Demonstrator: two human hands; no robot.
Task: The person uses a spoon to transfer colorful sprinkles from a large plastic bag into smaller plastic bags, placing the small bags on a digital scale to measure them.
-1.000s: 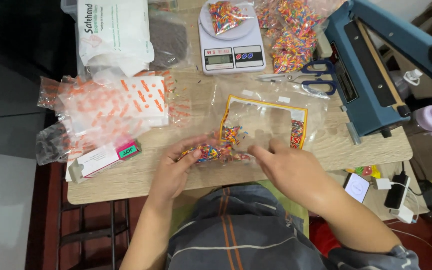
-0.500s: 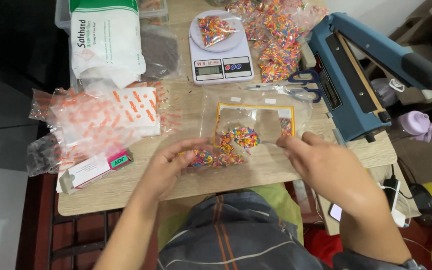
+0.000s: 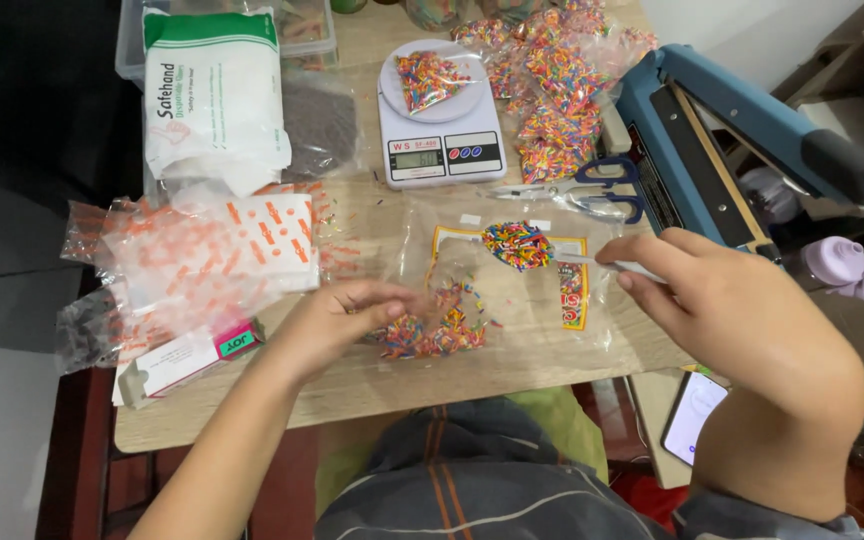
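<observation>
While the right hand (image 3: pixel 742 320) pinches a white spoon (image 3: pixel 592 262) heaped with rainbow sprinkles (image 3: pixel 518 245), level and just beyond its fingers, the left hand (image 3: pixel 337 318) curls its fingers on the clear bag (image 3: pixel 492 300) on the counter (image 3: pixel 352 375), steadying it best near the loose sprinkles.

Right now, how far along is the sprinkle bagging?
Done: filled packets piled behind the scale, one bag on it. In hand: right hand holds a spoon heaped with sprinkles; left hand steadies the open bag. Left: empty bags stacked at the left.
</observation>
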